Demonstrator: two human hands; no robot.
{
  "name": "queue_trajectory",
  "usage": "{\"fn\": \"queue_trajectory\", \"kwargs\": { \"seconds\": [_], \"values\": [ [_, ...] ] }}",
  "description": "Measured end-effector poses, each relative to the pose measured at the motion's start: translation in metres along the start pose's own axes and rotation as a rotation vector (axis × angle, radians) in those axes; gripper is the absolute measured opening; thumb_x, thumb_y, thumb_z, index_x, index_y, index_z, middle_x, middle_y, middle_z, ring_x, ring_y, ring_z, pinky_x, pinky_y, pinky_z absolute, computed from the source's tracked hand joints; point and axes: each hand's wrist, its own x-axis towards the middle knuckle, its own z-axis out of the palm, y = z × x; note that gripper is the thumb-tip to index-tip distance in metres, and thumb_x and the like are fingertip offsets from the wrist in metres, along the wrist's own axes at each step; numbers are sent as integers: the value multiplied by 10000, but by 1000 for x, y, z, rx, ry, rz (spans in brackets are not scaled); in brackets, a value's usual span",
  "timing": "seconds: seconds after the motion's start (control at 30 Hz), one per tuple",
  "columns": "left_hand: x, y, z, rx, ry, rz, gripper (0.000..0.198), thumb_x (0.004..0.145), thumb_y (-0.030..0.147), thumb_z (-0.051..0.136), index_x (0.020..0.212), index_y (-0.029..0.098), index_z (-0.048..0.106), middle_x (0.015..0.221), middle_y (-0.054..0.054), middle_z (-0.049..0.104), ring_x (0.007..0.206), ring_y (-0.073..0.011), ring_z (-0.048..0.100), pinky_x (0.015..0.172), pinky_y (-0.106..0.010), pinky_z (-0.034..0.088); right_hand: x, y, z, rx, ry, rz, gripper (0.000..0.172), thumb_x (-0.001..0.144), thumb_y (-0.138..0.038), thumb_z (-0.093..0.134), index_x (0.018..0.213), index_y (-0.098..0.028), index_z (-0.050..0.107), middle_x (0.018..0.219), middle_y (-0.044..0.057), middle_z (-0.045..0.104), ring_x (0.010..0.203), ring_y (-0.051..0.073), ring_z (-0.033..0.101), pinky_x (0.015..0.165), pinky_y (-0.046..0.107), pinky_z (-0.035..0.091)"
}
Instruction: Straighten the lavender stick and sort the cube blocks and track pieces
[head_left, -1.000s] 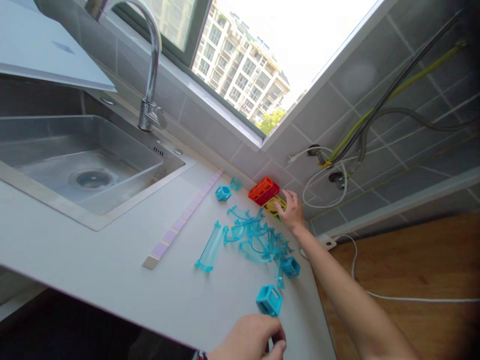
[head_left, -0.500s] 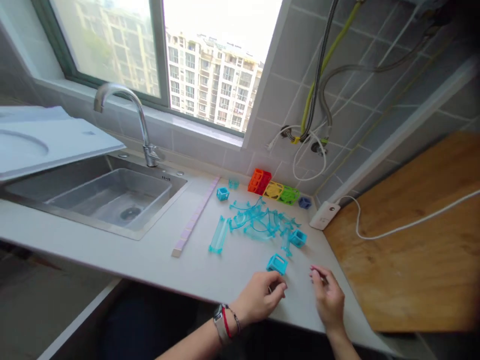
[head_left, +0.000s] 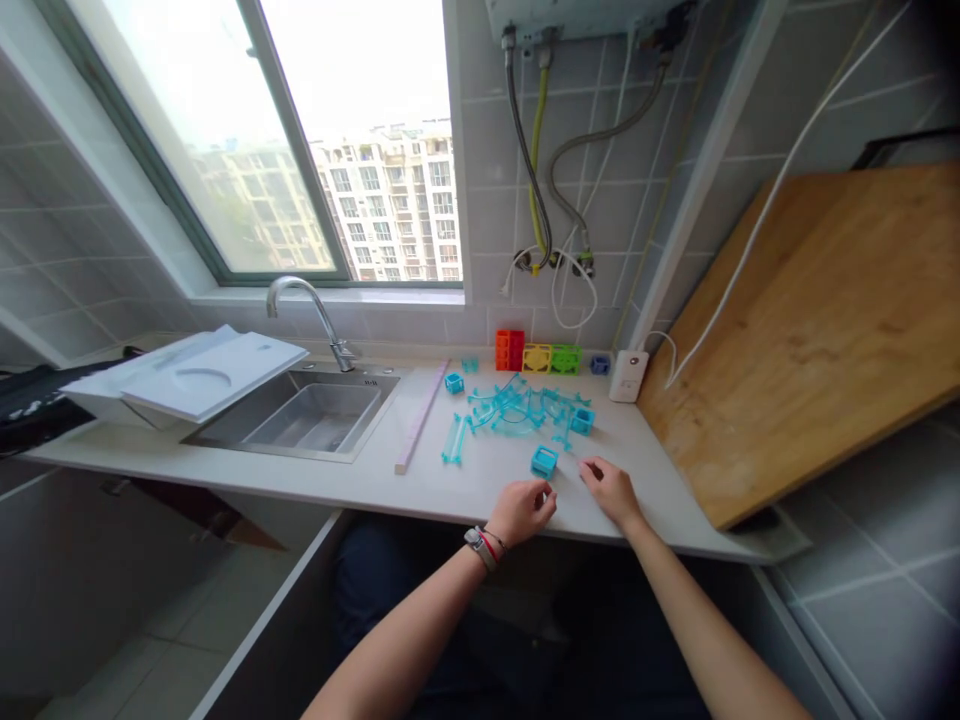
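Observation:
My left hand (head_left: 525,510) rests at the counter's front edge, its fingers curled in; whatever they hold, if anything, is hidden. Just beyond them sits a bright blue open-sided cube (head_left: 544,461). To the right, my right hand (head_left: 611,492) is low over the counter, its bent fingers close together and the tips too small to read. Past those tips lies a clear blue plastic strip (head_left: 564,430), beside another blue cube (head_left: 582,420). A loose heap of translucent blue track pieces (head_left: 517,412) spreads over the counter beyond both hands.
Red, yellow and green frame blocks (head_left: 536,357) line the back wall, with a dark blue cube (head_left: 599,364) on their right. A lilac strip (head_left: 421,420) separates the pieces from the sink (head_left: 375,425). A white power box (head_left: 628,376) and wooden board (head_left: 810,340) stand right.
The head view has tilted up and turned, showing more wall and counter. My right hand has moved forward and left, closer to the blue pieces. My left hand stays near the front cube.

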Motion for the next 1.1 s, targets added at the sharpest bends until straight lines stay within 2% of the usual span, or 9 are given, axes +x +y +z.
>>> {"fn": "queue_trajectory", "kwargs": {
  "seconds": [0.23,0.47,0.57,0.67,0.73,0.93,1.03,1.1],
  "values": [
    [-1,1,9,227,8,7,260,947,347,546,774,206,679,746,-45,711,700,-184,646,685,-273,428,6,10,7,74,100,1,357,854,-504,526,832,-199,711,759,82,761,730,244,701,750,327,513],
    [2,-3,16,223,16,-24,264,958,360,573,790,197,695,788,-57,717,799,-205,677,766,-310,489,11,18,7,102,138,6,368,850,-516,512,811,-203,703,730,80,763,664,230,687,689,310,521],
    [5,-8,19,167,15,-62,233,976,379,609,942,165,696,923,-51,711,867,-195,674,833,-370,541,13,20,7,106,143,11,361,843,-511,518,811,-204,703,734,80,768,670,230,695,687,306,524],
    [10,-15,17,80,28,-104,281,987,381,622,1144,151,657,1123,-77,683,956,-201,673,860,-411,577,14,20,7,104,147,16,351,837,-498,520,813,-202,706,730,74,769,643,223,690,676,303,522],
    [15,-21,14,10,48,-128,312,987,371,625,1212,155,636,1191,-88,664,1000,-219,672,865,-419,586,14,20,7,101,152,21,350,836,-492,518,817,-200,711,724,71,769,630,221,688,664,300,519],
    [26,-42,9,-158,164,-187,321,987,357,628,1234,151,622,1181,-90,662,971,-209,677,819,-396,600,14,19,6,80,159,28,358,841,-484,508,824,-197,721,724,73,773,637,222,692,664,297,517],
    [27,-45,13,-170,274,-191,303,991,365,615,1200,145,617,1079,-75,672,849,-171,679,749,-347,599,14,19,6,60,142,16,350,851,-476,508,837,-198,721,732,70,770,644,220,695,691,304,519],
    [27,-43,16,-151,357,-168,361,947,375,668,1226,160,588,1093,-85,652,835,-166,675,763,-345,593,13,17,7,42,116,-7,339,852,-476,523,849,-205,726,743,63,768,689,222,702,722,306,521]
  ]
}}
